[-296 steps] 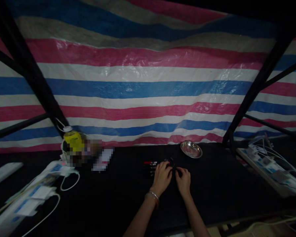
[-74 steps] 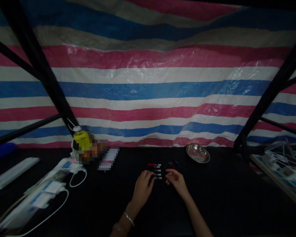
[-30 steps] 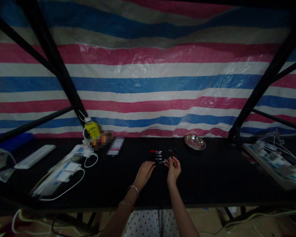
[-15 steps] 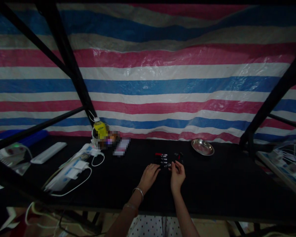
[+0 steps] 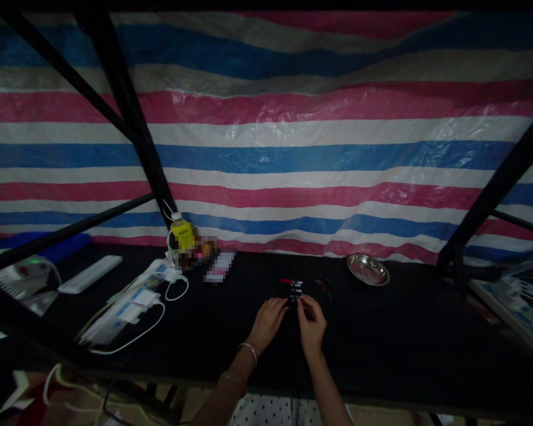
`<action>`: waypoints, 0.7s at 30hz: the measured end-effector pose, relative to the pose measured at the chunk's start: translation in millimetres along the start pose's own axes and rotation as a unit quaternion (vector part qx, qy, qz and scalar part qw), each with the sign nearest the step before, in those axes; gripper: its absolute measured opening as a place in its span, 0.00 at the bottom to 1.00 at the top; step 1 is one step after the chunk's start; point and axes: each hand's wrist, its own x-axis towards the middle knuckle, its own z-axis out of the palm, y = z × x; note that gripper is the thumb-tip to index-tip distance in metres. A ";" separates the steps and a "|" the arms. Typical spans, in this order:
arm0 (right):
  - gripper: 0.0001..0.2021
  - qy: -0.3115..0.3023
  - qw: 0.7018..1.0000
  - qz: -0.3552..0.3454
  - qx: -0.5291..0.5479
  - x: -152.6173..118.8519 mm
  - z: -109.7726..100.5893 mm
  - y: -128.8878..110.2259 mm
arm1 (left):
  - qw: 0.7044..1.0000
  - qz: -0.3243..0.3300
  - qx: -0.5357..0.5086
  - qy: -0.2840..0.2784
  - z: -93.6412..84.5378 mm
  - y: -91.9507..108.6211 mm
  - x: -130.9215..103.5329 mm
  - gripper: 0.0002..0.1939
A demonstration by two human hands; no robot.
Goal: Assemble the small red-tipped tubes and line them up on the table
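Note:
Several small markers or pens lie in a row on the black table, their exact kind too dark to tell. The farthest is a red marker [image 5: 288, 281], with black markers [image 5: 295, 290] on the near side of it. My left hand [image 5: 269, 322] rests at the left end of the nearest black marker [image 5: 295, 298], its fingers together and curled onto it. At that marker's other end, my right hand [image 5: 311, 325] pinches with thumb and forefinger. Just right of the row are small dark and red pieces [image 5: 324, 286], too small to name.
A shiny round metal dish [image 5: 368, 270] stands at the back right. To the left are a phone [image 5: 221, 266], a yellow bottle [image 5: 183, 233] and a power strip [image 5: 137, 299] with white cables. Black metal posts [image 5: 148, 160] frame the table before a striped sheet [image 5: 293, 160].
My right hand has moved left, from beside the small loose pieces to the right end of the nearest marker. My left hand has stayed nearly in place. The view has shifted slightly.

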 end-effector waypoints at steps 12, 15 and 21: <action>0.12 0.016 0.999 0.016 -0.046 -3.8 -0.8 -10.4 | 0.999 -0.023 -0.013 -0.027 -4.7 2.6 0.0 0.12; 0.12 0.034 0.998 0.015 -0.056 -3.8 -1.7 -12.6 | 0.999 -0.030 -0.014 -0.027 -3.0 0.9 -0.6 0.12; 0.14 0.063 0.994 0.068 -0.052 -0.6 -3.0 -9.3 | 0.998 -0.057 -0.007 -0.021 -2.4 -0.5 0.9 0.11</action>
